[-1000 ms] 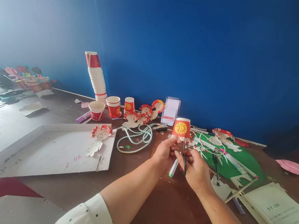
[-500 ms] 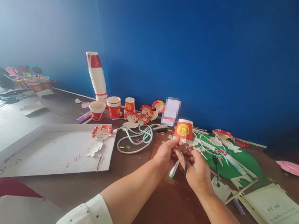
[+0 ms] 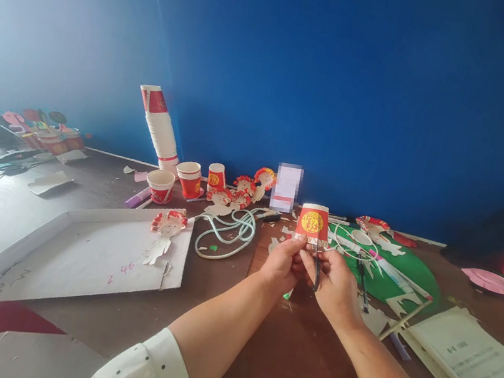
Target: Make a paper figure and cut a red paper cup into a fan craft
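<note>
Fingers of the left hand (image 3: 281,264) pinched the jagged lower edge of an upside-down red paper cup (image 3: 313,214), held over the tabletop (image 3: 301,367), while those of the right hand (image 3: 338,284) were wrapped around black scissors (image 3: 317,273) reaching up to that edge. The cup looked only partly worked: points lined its near rim, its wall appeared whole, and its far side was hidden. One cut-out figure (image 3: 170,223) lay in the white tray (image 3: 81,252); uncut cups (image 3: 158,194) stood beyond.
</note>
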Demonstrator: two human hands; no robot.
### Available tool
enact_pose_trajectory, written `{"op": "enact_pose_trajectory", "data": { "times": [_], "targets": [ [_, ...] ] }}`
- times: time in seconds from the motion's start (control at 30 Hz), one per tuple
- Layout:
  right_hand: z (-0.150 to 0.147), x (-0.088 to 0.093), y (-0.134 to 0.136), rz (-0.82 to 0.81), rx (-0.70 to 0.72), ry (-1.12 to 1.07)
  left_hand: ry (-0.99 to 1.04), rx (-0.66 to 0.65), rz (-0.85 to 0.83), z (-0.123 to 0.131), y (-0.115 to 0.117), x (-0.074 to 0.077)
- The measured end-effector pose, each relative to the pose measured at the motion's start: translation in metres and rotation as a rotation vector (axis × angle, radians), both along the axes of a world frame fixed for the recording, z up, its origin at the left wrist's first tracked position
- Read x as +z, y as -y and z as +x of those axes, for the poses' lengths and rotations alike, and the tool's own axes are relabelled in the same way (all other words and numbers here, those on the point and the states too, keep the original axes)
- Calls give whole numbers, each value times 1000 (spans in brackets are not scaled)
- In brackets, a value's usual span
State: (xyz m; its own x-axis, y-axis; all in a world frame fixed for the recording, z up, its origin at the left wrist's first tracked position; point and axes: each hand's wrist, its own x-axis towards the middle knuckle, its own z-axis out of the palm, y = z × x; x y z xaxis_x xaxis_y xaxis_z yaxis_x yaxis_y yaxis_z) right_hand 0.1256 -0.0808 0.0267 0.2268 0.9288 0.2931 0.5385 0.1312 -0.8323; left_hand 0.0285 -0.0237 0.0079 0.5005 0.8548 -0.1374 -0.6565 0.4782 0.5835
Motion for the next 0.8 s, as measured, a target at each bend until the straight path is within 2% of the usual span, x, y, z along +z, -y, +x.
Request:
{"op": "enact_pose_trajectory", "data": {
  "times": [0.57, 0.8],
  "targets": [
    [1, 4, -2, -36, -56, -144, 26, -25, 81, 6, 4, -1],
    [2, 3, -4, -54, -35, -203, 37, 9, -24, 5, 2, -3]
  ]
}}
